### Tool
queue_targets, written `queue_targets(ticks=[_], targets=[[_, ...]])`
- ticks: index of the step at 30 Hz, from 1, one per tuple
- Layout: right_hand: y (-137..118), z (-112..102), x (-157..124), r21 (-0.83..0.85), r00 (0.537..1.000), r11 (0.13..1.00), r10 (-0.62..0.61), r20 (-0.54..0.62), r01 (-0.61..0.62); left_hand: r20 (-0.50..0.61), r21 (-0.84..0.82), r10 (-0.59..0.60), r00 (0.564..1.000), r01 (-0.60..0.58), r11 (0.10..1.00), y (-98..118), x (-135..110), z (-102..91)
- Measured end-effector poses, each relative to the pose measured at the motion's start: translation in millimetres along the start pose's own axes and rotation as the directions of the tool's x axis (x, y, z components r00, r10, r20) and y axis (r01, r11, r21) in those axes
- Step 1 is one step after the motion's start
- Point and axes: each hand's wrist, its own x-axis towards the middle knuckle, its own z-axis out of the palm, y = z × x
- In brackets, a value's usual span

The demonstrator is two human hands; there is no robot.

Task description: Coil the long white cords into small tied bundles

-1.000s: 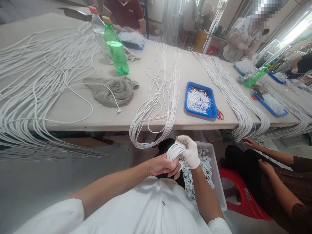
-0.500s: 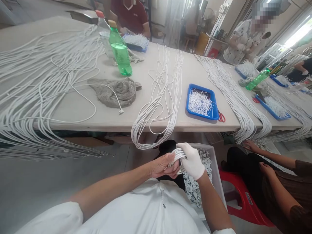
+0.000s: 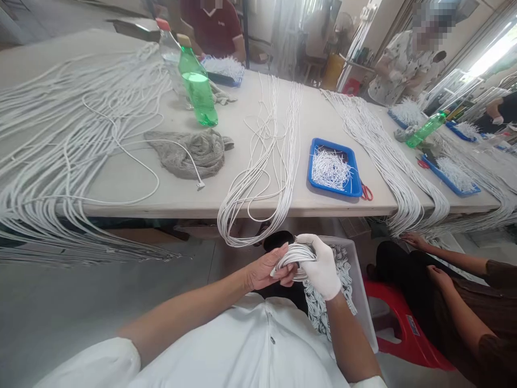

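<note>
A coiled white cable (image 3: 298, 253) is held between my two hands, just below the table's front edge. My bare left hand (image 3: 270, 268) grips the coil's left end, thumb on top. On the other side my right hand (image 3: 322, 268), in a white glove, is closed round the coil. Beneath and beside the right hand stands a pale bin (image 3: 360, 280), filled with bundled white cables (image 3: 341, 269). Straight ahead, a loop of loose white cables (image 3: 258, 199) lies on the table (image 3: 189, 202) and hangs over its edge.
Many cables (image 3: 68, 134) spread over the table's left. A grey cloth (image 3: 189, 153), a green bottle (image 3: 197, 89), a blue tray (image 3: 355, 178) of white ties and red-handled scissors (image 3: 366, 192) lie there. At right, a co-worker sits by a red stool (image 3: 404, 323).
My hands have drawn slightly apart, and more of the cable coil shows between them. My right hand's fingers have shifted along the coil. The things on the table have stayed put.
</note>
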Motion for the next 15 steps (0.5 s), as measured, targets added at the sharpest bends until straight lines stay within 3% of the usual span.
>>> queue_targets(ticks=[4, 8, 12, 15], targets=[[-0.2, 0.6, 1.7, 0.037, 0.995, 0.996, 0.078, 0.066, -0.080, 0.047, -0.006, 0.041, 0.998, -0.041, 0.999, 1.3, -0.5, 3.7], [0.5, 2.9, -1.1, -0.051, 1.000, 0.999, -0.002, -0.006, 0.002, 0.035, 0.019, 0.090, 0.995, -0.091, 0.996, 3.1, -2.3, 3.3], [-0.4, 5.5, -4.3, 0.011, 0.994, 0.995, 0.103, 0.023, -0.103, 0.030, 0.110, 0.038, 0.999, -0.041, 0.993, -0.2, -3.1, -1.1], [0.0, 7.9, -4.5, 0.013, 0.993, 0.994, 0.108, -0.056, -0.107, -0.039, 0.204, 0.069, 0.997, -0.060, 0.977, -5.0, -1.9, -3.9]])
